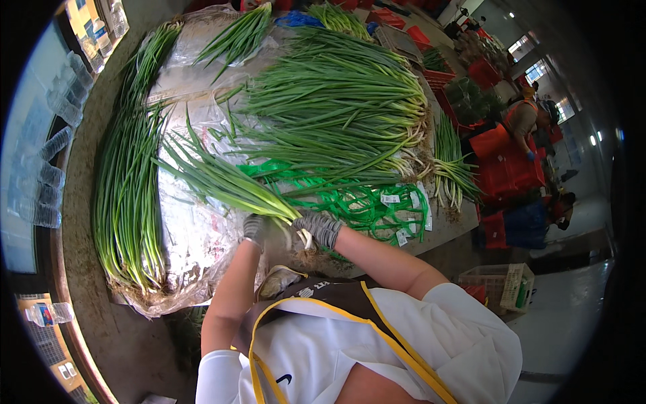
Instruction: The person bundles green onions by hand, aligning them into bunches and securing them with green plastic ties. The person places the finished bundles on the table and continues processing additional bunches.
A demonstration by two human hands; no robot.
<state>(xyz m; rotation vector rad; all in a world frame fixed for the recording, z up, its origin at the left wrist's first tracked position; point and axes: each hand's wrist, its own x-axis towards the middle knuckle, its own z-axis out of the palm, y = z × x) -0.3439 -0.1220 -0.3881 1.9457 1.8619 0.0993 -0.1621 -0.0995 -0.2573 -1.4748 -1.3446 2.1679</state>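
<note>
My right hand [321, 229], in a grey striped glove, is closed around a small bunch of green onions [237, 189] just above its white stems and roots. The green leaves of the bunch point up and to the left. Below them is my left hand [254, 228], gloved the same way; its fingers are partly hidden by the bunch, and whether it grips anything cannot be made out. Right beside my right hand lies a tangle of green tape strips [348, 202] with white printed tags [390, 199]. A large heap of green onions [338, 96] lies beyond, roots to the right.
A long row of green onions [128, 202] lines the table's left side on plastic sheeting [189, 252]. Plastic bottles [43, 192] stand along the window ledge. Red crates [509, 171] and a co-worker [525, 121] are at right. A pale crate [497, 285] sits lower right.
</note>
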